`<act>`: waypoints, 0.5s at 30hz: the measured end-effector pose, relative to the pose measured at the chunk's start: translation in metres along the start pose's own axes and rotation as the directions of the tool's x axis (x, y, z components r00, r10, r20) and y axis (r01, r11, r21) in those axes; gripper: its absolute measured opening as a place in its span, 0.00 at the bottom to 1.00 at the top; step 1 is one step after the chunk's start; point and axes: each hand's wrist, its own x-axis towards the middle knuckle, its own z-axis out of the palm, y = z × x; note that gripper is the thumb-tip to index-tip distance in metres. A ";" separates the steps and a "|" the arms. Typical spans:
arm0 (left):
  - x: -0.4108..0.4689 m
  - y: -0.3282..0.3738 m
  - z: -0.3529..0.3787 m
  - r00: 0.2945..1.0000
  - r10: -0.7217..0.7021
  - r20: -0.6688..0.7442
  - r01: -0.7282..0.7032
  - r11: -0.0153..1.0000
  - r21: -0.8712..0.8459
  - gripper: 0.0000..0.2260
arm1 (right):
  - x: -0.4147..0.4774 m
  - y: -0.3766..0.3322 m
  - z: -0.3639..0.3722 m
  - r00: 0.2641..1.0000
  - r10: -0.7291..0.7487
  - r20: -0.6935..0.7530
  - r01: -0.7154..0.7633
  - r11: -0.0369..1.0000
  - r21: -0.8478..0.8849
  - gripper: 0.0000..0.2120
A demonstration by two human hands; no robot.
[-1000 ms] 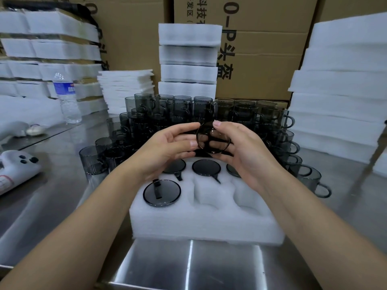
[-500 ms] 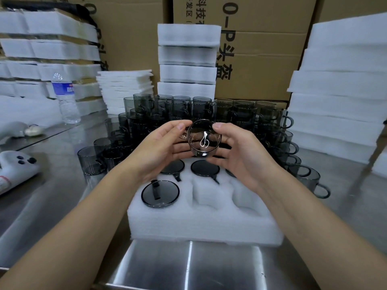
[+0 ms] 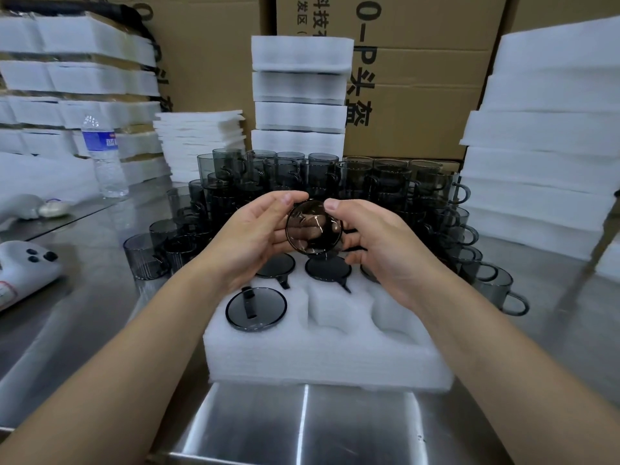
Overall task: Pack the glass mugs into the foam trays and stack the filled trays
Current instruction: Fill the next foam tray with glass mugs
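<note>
Centre frame, the tray [image 3: 322,357] sits on the table [image 3: 302,427], with packed mugs [image 3: 256,308] in its near-left and back slots. Above the back row, the held mug [image 3: 313,228] sits between the left hand [image 3: 250,236] and right hand [image 3: 379,243]. Loose mugs [image 3: 385,179] crowd behind the tray. Foam stacks [image 3: 300,92] rise at upper centre, right edge and upper left, the bottle [image 3: 104,156] stands at left, and boxes [image 3: 419,78] sit behind it all.
</note>
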 end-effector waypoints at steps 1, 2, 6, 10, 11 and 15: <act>-0.001 0.001 0.000 1.000 -0.002 0.005 0.002 1.000 0.000 0.18 | 0.000 0.000 0.000 1.000 -0.009 -0.006 0.009 1.000 -0.027 0.18; -0.001 0.002 0.001 1.000 -0.009 0.004 0.009 1.000 -0.001 0.17 | 0.000 -0.001 -0.001 1.000 -0.012 -0.002 0.012 0.999 -0.046 0.20; -0.005 0.004 0.004 1.000 -0.029 -0.008 0.029 1.000 0.004 0.13 | -0.001 -0.005 -0.008 0.996 0.021 0.090 -0.017 0.999 -0.051 0.16; -0.007 0.006 0.006 0.999 -0.030 0.041 0.027 0.997 0.070 0.14 | -0.002 -0.014 -0.025 0.968 0.075 0.241 -0.048 0.992 -0.115 0.13; -0.008 0.007 0.006 0.998 -0.029 0.052 0.024 0.995 0.094 0.13 | -0.003 -0.016 -0.028 0.962 0.078 0.262 -0.043 0.990 -0.136 0.12; -0.011 0.009 0.005 0.992 -0.047 0.115 0.025 0.983 0.183 0.14 | -0.005 -0.019 -0.040 0.940 0.088 0.330 -0.029 0.983 -0.179 0.15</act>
